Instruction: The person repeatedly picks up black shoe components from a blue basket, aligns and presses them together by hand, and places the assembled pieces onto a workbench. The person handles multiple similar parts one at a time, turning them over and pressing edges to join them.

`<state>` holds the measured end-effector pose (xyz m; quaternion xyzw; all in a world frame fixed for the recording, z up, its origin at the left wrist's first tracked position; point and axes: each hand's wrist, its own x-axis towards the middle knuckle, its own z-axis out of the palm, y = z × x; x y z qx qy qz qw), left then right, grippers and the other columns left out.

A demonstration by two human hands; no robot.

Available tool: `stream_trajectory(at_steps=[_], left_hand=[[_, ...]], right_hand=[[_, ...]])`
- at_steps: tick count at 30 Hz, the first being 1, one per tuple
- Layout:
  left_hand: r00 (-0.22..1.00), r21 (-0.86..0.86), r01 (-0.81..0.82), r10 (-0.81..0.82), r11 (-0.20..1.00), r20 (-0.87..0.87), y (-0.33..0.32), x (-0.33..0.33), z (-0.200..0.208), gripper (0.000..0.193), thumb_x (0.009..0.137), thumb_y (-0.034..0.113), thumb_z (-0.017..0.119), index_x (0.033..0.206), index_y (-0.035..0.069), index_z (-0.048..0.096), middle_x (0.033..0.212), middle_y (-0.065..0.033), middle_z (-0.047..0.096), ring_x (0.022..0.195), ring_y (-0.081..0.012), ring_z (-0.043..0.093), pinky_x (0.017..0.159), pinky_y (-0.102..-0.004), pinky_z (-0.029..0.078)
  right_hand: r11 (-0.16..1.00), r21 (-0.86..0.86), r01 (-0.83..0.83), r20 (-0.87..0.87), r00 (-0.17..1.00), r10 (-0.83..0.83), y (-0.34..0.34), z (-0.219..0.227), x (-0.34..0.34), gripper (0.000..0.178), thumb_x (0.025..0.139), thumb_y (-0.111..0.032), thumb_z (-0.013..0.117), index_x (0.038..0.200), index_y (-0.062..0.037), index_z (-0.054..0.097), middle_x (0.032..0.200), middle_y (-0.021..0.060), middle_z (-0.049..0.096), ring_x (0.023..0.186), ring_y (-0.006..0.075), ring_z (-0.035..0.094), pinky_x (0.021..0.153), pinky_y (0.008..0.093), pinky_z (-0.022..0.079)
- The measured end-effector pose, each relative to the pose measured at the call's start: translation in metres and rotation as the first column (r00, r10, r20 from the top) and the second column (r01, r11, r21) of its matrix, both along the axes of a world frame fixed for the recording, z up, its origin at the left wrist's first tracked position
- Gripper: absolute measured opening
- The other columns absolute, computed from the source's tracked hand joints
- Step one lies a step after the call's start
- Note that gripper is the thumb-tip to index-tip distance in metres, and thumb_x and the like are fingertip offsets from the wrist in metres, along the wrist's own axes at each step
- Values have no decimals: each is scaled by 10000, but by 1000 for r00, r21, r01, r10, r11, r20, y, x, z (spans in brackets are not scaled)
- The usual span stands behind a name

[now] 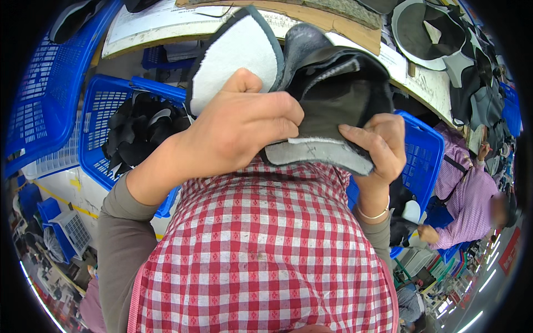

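Note:
In front of my chest I hold a black leather shoe upper (338, 105), its dark inside turned up toward me. My left hand (239, 125) is closed on its left side, fingers curled and thumb raised beside a flap (236, 61) with fuzzy white lining and a dark edge. My right hand (380, 145) grips the right lower edge, thumb on the inner face. Between the hands, a pale grey strip (322, 154) runs along the upper's near edge. What my left fingertips pinch is hidden behind the knuckles.
A worktable edge (150, 30) lies just beyond the upper. Blue baskets stand at left (89, 144) and right (425, 150), the left one holding black pieces (141, 130). More shoe parts (427, 39) lie at upper right. Another person (466, 172) in pink works at right.

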<state>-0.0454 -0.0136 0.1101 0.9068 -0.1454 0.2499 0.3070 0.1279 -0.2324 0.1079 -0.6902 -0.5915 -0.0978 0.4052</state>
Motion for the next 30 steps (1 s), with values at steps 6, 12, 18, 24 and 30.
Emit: stream_trajectory(at_steps=[6,12,18,24,30], left_hand=[[899,-154,149,-199,977,-391,1,13,-14,378,791,17,794,1154,34,689,1237,-79,615,1086,-268,544,947,-359,421],[911,-106,4,-47,994,-411,-27,57,-30,195,841,-53,701,1015,18,649,1106,-95,634,987,-332,570,882,-396,473],[924,-147,51,-103,988,-368,-36,89,-46,181,818,-115,678,968,-29,626,1026,-189,606,994,-407,655,846,-437,542],[922,-193,-61,-19,979,-386,-38,73,-34,230,772,-136,717,968,-33,655,1020,-178,647,1000,-377,673,867,-390,553],[922,13,-378,378,926,-87,19,71,16,478,744,12,817,1190,1,643,1279,-156,643,1212,-332,622,1007,-401,493]], right_hand=[[982,-54,180,-123,975,-186,-17,-43,-5,299,611,38,857,894,-42,803,783,46,535,789,217,550,704,319,433],[921,-369,123,-470,831,-299,-32,-55,32,246,657,-35,905,870,-112,809,780,50,618,757,244,599,691,355,453],[669,-702,245,366,929,44,-30,-18,63,72,760,-177,752,764,-242,781,786,-6,743,841,221,727,783,430,484],[934,-321,160,218,972,-91,4,-61,7,85,777,-208,670,760,-130,698,729,52,728,662,218,709,648,397,522],[891,-446,83,24,996,-81,2,-47,29,127,841,-265,743,854,-140,734,800,44,754,749,268,757,617,416,560]])
